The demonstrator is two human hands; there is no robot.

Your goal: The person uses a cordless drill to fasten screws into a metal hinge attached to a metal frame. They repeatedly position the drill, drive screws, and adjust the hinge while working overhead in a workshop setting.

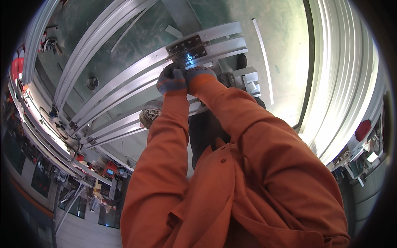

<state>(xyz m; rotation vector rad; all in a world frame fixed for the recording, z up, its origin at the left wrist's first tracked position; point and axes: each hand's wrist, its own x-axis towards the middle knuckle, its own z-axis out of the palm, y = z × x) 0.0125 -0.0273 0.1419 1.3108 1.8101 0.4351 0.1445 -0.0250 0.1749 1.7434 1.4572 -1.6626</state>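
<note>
Working just this side of the dark plate point(180, 47) on silver rails point(226, 31), left hand point(171, 78) and right hand point(200, 74) sit together; I can't tell what their fingers hold. A loose grip could slip, bumping knuckles.

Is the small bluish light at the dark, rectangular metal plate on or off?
On: the light glows as a bright spot at the plate, just beyond the gloved left hand and right hand. Its source is unclear.
</note>
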